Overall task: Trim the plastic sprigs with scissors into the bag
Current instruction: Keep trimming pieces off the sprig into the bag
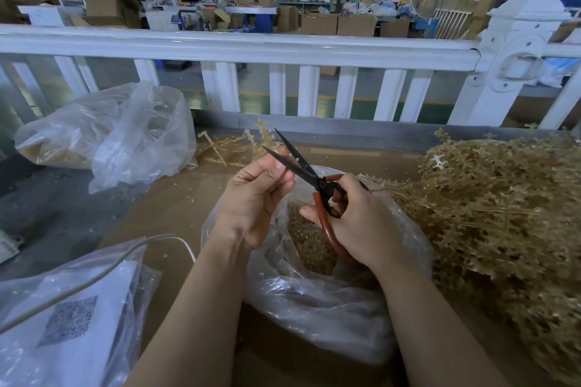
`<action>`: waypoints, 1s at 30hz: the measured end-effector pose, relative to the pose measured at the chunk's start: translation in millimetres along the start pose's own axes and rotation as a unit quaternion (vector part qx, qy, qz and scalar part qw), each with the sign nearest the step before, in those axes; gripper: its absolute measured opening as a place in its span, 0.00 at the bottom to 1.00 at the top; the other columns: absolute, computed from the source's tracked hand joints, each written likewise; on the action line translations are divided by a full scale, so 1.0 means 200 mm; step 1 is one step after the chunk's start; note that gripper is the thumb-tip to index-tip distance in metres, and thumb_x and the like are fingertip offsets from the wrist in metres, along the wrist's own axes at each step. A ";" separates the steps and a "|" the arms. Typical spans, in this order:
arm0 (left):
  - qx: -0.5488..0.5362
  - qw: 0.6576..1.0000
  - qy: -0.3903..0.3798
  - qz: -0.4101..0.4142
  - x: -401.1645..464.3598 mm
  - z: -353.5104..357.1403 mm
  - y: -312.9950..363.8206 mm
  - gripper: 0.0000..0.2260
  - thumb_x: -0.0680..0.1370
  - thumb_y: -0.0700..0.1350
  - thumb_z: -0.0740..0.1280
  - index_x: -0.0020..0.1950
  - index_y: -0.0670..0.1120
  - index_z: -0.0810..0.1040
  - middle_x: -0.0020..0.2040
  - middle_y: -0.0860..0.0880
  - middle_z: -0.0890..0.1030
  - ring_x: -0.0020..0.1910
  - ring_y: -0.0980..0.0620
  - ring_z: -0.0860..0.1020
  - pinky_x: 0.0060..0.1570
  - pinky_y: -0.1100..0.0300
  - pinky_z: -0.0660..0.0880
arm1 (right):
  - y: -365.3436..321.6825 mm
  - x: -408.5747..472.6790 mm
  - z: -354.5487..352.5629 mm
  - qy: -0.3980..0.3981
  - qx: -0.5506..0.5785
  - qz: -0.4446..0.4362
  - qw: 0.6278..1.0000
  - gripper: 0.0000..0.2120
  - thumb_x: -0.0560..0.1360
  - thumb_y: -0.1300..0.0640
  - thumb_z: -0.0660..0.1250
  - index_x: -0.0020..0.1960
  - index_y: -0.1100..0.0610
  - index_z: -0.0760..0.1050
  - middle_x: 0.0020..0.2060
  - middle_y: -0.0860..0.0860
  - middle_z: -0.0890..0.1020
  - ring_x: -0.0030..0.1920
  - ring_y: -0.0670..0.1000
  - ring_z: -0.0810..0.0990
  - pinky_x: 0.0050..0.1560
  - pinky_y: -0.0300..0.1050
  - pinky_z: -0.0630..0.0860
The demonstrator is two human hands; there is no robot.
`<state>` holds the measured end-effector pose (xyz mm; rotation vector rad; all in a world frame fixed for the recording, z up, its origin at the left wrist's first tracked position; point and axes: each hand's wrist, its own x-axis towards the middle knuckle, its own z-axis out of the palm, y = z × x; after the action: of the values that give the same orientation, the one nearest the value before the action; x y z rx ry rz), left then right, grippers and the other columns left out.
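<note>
Your right hand (pixel 355 220) holds the scissors (pixel 309 179), blades parted, over the open bag (pixel 317 295) of trimmings at the counter's (pixel 176 198) middle. Your left hand (pixel 254 195) pinches something tiny at the blades; can't make it out. Sprig pile (pixel 503 207) crowds the right edge. Crumpled bag (pixel 107 135) far left, white rail (pixel 239 47) behind, labelled bag (pixel 69 317) cut off near left.

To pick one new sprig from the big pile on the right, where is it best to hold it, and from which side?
Probably by a bare stem end. Thin straight stems stick out of the pile of sprigs toward the open bag, at its left edge. Come from the left, over the bag, with the left hand, since the right hand holds the scissors.
</note>
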<state>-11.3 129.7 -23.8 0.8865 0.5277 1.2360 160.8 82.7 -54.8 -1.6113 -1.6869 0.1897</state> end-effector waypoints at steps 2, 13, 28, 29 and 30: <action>0.012 1.000 -0.004 0.004 0.00 0.00 0.00 0.07 0.70 0.40 0.69 0.40 0.48 0.87 0.37 0.52 0.84 0.36 0.58 0.81 0.45 0.64 0.80 | 0.00 0.00 0.00 0.004 0.001 -0.001 1.000 0.31 0.63 0.20 0.60 0.52 0.42 0.68 0.45 0.40 0.79 0.44 0.42 0.79 0.41 0.39 0.78; 0.037 0.999 0.012 0.018 0.00 0.01 0.01 0.04 0.70 0.40 0.70 0.41 0.45 0.85 0.37 0.50 0.82 0.36 0.56 0.79 0.44 0.63 0.79 | -0.02 -0.01 -0.02 0.053 -0.043 -0.019 0.997 0.29 0.63 0.21 0.60 0.47 0.45 0.71 0.33 0.41 0.77 0.34 0.39 0.77 0.32 0.36 0.73; 0.026 0.999 0.027 0.020 -0.01 0.01 0.02 0.06 0.69 0.40 0.71 0.44 0.44 0.86 0.39 0.49 0.84 0.36 0.56 0.80 0.46 0.63 0.80 | -0.03 -0.01 -0.03 0.060 -0.059 -0.027 0.996 0.31 0.65 0.22 0.60 0.47 0.49 0.74 0.32 0.42 0.77 0.32 0.42 0.77 0.32 0.40 0.78; 0.024 0.999 0.029 0.019 -0.01 0.01 0.02 0.06 0.69 0.40 0.71 0.44 0.44 0.86 0.39 0.49 0.84 0.36 0.56 0.80 0.46 0.63 0.80 | -0.03 -0.01 -0.03 0.061 -0.059 -0.027 0.996 0.32 0.65 0.22 0.60 0.47 0.50 0.75 0.32 0.42 0.77 0.31 0.42 0.77 0.32 0.41 0.78; 0.023 0.999 0.031 0.019 -0.01 0.01 0.02 0.06 0.69 0.39 0.71 0.43 0.45 0.86 0.39 0.49 0.84 0.36 0.56 0.80 0.47 0.63 0.80 | -0.03 -0.01 -0.03 0.061 -0.060 -0.029 0.996 0.32 0.65 0.22 0.60 0.47 0.50 0.75 0.32 0.42 0.77 0.31 0.42 0.77 0.32 0.42 0.78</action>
<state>-11.9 127.8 -20.0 0.9022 0.5942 1.2936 159.7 77.5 -49.2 -1.6252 -1.6741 -0.0392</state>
